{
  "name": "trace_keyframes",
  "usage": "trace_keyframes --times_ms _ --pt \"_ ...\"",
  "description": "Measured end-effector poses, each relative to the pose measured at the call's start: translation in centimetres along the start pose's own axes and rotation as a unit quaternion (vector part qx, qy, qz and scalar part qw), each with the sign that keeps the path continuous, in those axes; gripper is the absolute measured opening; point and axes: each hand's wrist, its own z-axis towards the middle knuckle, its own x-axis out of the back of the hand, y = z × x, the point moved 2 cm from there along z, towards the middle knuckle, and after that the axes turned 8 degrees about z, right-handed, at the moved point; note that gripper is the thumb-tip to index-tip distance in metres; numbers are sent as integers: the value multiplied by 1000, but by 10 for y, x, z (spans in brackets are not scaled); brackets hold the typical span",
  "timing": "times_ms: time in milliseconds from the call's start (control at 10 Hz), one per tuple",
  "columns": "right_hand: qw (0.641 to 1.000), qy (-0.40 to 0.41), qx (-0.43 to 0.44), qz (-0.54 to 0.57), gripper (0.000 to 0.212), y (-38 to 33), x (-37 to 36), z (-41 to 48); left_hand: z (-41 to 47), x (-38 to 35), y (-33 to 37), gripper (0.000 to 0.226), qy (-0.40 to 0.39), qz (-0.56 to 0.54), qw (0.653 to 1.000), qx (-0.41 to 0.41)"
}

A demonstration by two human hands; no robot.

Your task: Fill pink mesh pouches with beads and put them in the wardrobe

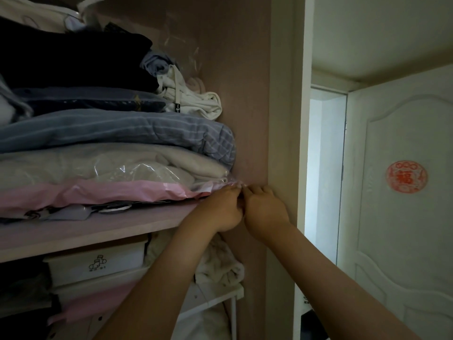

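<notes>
Both my hands reach into the right corner of the wardrobe shelf. My left hand and my right hand are side by side, fingers curled and touching. Between the fingertips a bit of pink mesh pouch shows, pressed against the wardrobe's side wall beside the folded stack. Most of the pouch is hidden behind my fingers. Its beads cannot be seen.
A tall stack of folded bedding and clothes fills the shelf, with a pink plastic-wrapped package near the bottom. Below the shelf stand white storage boxes and a towel. A white door stands to the right.
</notes>
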Motion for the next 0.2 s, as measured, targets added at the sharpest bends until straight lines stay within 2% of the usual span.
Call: trace_keyframes --times_ms 100,200 --pt "999 -18 0 47 46 -1 3 -5 -6 3 -1 51 2 -26 1000 12" --pt "988 13 1 155 41 1 25 -12 -25 12 4 41 43 -96 994 -4"
